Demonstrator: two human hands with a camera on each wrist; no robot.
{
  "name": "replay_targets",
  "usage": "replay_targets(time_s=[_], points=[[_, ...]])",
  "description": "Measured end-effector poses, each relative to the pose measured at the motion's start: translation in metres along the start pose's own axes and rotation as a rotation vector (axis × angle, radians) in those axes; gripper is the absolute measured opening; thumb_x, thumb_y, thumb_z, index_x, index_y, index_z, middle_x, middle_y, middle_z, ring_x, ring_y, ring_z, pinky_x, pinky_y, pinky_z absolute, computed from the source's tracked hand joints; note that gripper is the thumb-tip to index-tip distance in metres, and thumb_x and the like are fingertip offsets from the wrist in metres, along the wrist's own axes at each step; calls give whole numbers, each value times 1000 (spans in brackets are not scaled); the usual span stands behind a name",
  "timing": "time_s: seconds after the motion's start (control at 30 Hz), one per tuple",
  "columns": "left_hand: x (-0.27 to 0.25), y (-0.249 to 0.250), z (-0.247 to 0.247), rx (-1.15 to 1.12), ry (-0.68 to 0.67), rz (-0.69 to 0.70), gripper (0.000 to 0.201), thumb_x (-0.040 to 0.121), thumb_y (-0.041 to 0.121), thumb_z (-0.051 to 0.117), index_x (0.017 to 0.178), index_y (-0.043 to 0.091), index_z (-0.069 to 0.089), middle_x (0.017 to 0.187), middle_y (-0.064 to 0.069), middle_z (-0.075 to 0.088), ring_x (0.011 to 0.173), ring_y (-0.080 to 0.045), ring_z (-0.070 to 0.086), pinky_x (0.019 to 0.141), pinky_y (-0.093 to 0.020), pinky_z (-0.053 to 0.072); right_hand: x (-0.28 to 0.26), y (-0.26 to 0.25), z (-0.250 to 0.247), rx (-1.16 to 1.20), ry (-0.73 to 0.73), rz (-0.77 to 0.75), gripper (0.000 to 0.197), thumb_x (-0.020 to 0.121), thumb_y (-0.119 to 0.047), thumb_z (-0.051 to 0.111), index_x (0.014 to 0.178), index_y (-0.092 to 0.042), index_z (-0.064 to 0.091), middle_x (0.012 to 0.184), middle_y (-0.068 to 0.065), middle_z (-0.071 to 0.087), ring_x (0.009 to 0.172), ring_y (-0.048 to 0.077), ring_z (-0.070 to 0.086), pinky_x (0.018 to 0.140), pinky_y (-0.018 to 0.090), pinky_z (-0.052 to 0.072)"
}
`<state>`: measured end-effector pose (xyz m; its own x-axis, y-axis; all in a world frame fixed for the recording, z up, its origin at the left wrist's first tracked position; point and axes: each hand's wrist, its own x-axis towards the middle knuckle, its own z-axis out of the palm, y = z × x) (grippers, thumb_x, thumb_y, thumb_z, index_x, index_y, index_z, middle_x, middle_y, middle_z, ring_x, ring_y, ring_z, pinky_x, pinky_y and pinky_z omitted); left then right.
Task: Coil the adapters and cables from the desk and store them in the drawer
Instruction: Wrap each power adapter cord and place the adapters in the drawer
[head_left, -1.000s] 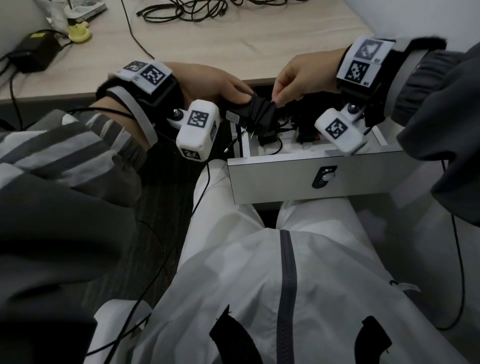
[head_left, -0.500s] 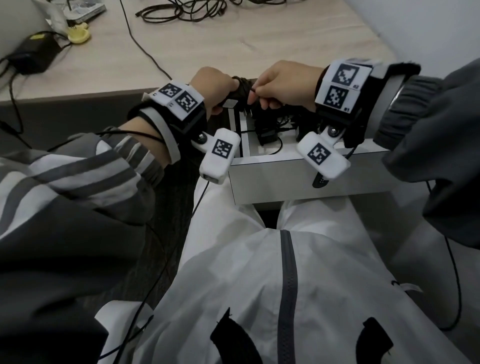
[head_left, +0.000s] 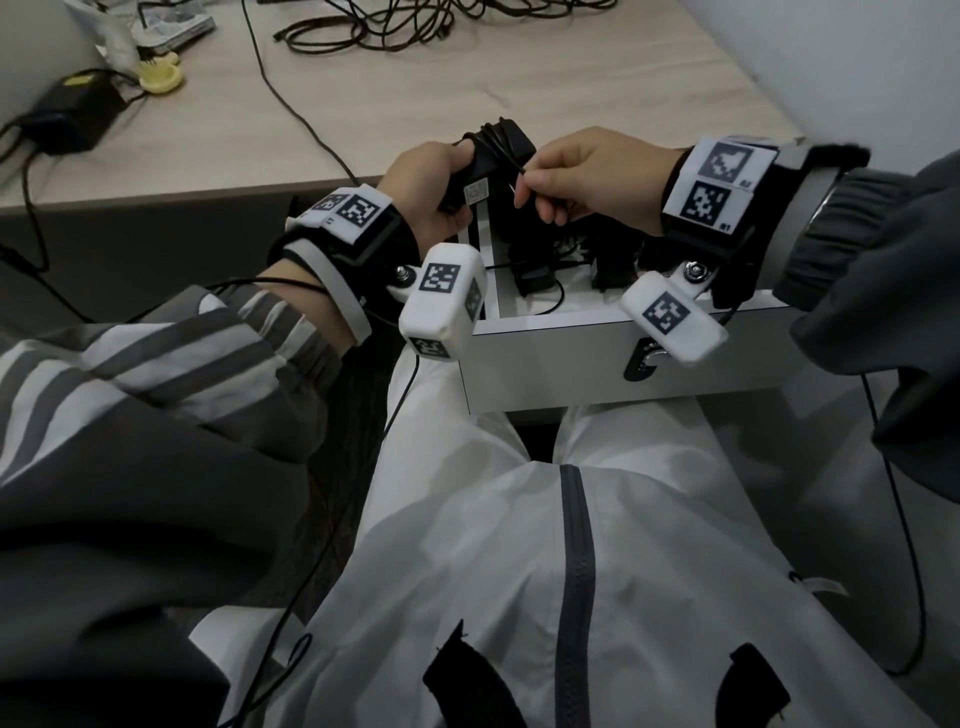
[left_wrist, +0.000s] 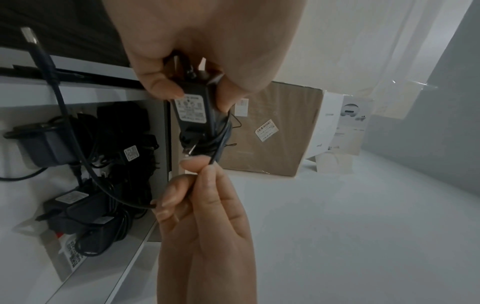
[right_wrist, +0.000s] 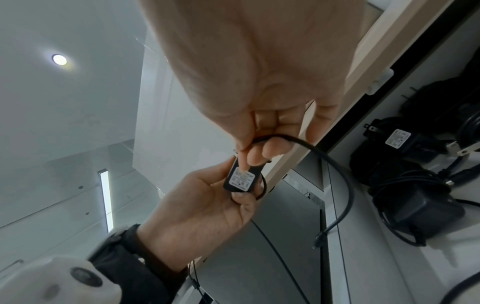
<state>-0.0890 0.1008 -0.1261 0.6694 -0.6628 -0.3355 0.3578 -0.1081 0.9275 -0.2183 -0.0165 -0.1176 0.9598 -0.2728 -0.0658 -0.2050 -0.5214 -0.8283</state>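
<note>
The left hand (head_left: 431, 192) grips a black adapter (head_left: 491, 161) with its fingers curled round it. The adapter is up in the air, above the back of the open drawer (head_left: 550, 353) and just in front of the desk (head_left: 415, 93) edge. It has a white label on one side, and its cord (left_wrist: 221, 131) is wound round it in loops.

The right hand (head_left: 597, 182) is just beside the left one, close enough that the fingers almost meet at the adapter. Its thumb and finger pinch the loose end of the cord. From the pinch, the cord bends down in a curve and its plug (right_wrist: 319, 242) hangs free over the drawer.

Inside the drawer lie more black adapters (left_wrist: 85, 224) with their cords wound up.

On the desk, well apart from the hands, lies a loose pile of black cables (head_left: 415, 21). A black box (head_left: 78, 119) sits at the far left, with a yellow thing (head_left: 161, 78) near it.
</note>
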Motion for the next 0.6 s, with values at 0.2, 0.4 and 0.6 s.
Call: replay_targets(time_s=[0.2,0.4,0.6], points=[[2,-1,1,-46,35,-15,10,99,20,47,100,12,53,80,-1,56,67,-12,53,47,-17,39,1,-2,-1,-12,37,30,28,100,-18,45,79,-18,64,68,-1,58,61,9,53,71,32,37],[-2,2,-3,-127,76,-32,16,99,18,48,86,10,52,73,-3,52,61,-12,50,48,-18,37,-2,5,-2,-105,102,31,31,99,-26,49,74,-16,64,65,-1,60,52,4,52,60,19,40],[-3,1,-2,-126,-105,-92,18,100,20,41,91,10,53,76,-4,53,60,-13,50,44,-16,36,2,14,3,-138,58,39,24,99,-19,49,100,-5,68,67,-1,58,46,0,47,53,12,37]])
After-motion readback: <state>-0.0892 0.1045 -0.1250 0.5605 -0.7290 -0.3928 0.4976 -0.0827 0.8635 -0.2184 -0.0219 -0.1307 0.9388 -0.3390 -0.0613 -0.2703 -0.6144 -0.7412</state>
